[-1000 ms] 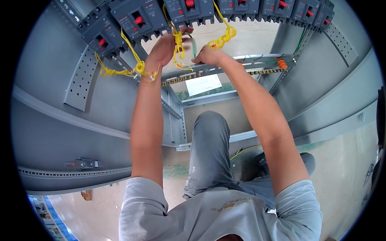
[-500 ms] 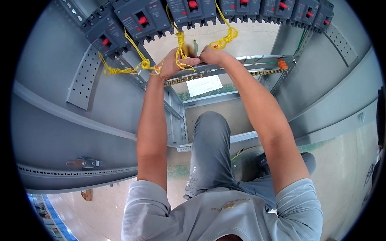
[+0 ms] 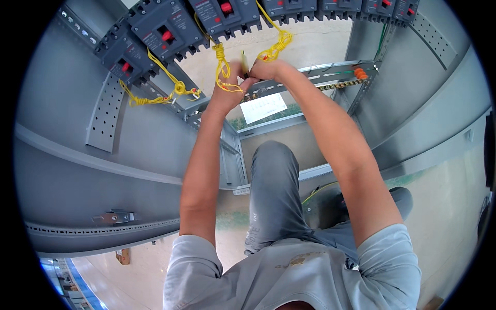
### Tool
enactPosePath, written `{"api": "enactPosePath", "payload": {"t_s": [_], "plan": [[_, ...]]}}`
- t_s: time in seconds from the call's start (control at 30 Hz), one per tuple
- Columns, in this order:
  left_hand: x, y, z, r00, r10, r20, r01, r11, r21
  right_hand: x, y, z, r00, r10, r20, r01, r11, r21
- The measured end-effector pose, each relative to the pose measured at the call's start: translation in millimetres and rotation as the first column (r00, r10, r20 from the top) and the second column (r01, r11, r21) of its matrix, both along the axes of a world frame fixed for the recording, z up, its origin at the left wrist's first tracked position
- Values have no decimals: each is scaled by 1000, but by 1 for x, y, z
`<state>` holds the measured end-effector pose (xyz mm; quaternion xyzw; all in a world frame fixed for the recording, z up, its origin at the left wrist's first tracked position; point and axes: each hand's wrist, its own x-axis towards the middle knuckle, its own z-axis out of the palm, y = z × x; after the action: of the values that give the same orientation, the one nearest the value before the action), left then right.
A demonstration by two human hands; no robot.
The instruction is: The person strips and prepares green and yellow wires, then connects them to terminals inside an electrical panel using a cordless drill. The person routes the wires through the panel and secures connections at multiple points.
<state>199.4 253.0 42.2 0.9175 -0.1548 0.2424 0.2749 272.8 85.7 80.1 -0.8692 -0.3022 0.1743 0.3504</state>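
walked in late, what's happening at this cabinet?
A person's bare left hand and right hand are close together by the grey slotted metal rail inside the grey metal cabinet. A thin yellow-green piece sticks up between them, too blurred to identify; their grip is unclear. A knotted yellow wire bundle hangs in front of the left hand. Above is a row of dark grey box-shaped breakers with red toggles.

Compared with one second ago, the left hand [image 3: 232, 85] sits lower, at eight o'clock from the right hand [image 3: 266, 70], fingertips drawn together. A knotted yellow wire [image 3: 179, 88], previously overlapping its wrist, shows apart, at ten o'clock.
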Motion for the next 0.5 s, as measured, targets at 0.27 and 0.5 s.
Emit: {"api": "enactPosePath", "payload": {"t_s": [0.27,0.5], "plan": [[-8,4,43,865,-323,-384,118,875,-470,28,-2,-29,1000,-25,-9,25,1000,5],[-18,4,55,764,-424,-486,168,858,-485,38,-2,-30,998,15,-61,-19,998,-64]]}}
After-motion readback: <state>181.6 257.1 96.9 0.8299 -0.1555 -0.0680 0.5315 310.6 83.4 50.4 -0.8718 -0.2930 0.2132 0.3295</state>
